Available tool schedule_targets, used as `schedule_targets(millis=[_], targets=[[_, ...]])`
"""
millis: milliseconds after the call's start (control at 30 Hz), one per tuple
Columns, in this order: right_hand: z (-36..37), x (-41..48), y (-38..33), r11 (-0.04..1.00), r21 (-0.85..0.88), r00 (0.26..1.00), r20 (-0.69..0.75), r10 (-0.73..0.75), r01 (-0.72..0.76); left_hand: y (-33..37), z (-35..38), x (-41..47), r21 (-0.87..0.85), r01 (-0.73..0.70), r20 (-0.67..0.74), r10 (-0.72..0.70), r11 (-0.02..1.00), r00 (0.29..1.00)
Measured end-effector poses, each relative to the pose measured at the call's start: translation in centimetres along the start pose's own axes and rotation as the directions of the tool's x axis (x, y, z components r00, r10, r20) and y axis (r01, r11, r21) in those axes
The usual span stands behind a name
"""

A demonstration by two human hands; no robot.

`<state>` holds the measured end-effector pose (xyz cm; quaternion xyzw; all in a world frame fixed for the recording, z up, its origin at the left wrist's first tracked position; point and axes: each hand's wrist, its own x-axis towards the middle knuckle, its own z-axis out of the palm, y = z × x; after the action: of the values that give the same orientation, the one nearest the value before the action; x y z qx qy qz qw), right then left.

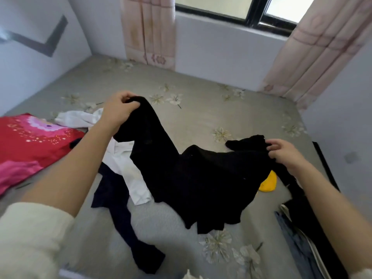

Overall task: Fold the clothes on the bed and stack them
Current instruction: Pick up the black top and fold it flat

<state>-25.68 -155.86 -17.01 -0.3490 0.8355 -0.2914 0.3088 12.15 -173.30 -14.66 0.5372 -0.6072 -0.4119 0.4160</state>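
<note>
Over the middle of the bed point(201, 121), a black garment point(201, 178) is hanging, lifted at both ends.
A red garment point(30, 143) is lying at the bed's left edge, with a white shirt point(124, 164) and a navy garment point(116, 208) sprawling just beside it, partly under the black one. The left grip point(118, 111) is clutching one raised end, and the right grip point(285, 153) is pinching the other.

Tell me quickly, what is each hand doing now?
Left hand: grips one end of the black garment.
Right hand: pinches its other end.
</note>
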Motion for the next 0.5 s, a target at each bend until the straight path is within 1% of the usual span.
schedule_targets(millis=[67, 133, 233, 300, 367, 433, 500], targets=[[1.1, -1.4, -1.9, 0.993, -0.083, 0.988, 0.133, -0.077, 0.088, 3.0, 1.5, -0.4, 0.05, -0.113, 0.112, 0.107, 0.992, 0.988], [2.7, -2.8, -4.6, 0.976, -0.078, 0.959, 0.216, -0.184, 0.204, 6.1, 3.1, -1.0, 0.045, -0.225, 0.238, 0.208, 0.973, 0.949], [5.2, -4.5, -8.4, 0.948, 0.082, 0.885, 0.342, -0.316, 0.307, 9.7, 4.7, -1.8, -0.015, -0.315, 0.389, 0.296, 0.949, 0.872], [6.4, -5.6, -10.4, 0.908, 0.118, 0.849, 0.322, -0.419, 0.403, 11.3, 5.0, -2.3, -0.056, -0.345, 0.453, 0.332, 0.937, 0.827], [7.2, -6.4, -11.9, 0.867, 0.151, 0.83, 0.248, -0.499, 0.475, 12.2, 4.7, -2.5, -0.103, -0.349, 0.483, 0.354, 0.931, 0.801], [7.5, -6.8, -12.9, 0.846, 0.228, 0.833, 0.18, -0.523, 0.482, 12.5, 4.0, -2.5, -0.125, -0.338, 0.491, 0.354, 0.933, 0.796], [7.3, -6.7, -13.7, 0.843, 0.238, 0.848, 0.113, -0.518, 0.483, 12.1, 3.3, -2.4, -0.101, -0.334, 0.457, 0.342, 0.937, 0.821]])
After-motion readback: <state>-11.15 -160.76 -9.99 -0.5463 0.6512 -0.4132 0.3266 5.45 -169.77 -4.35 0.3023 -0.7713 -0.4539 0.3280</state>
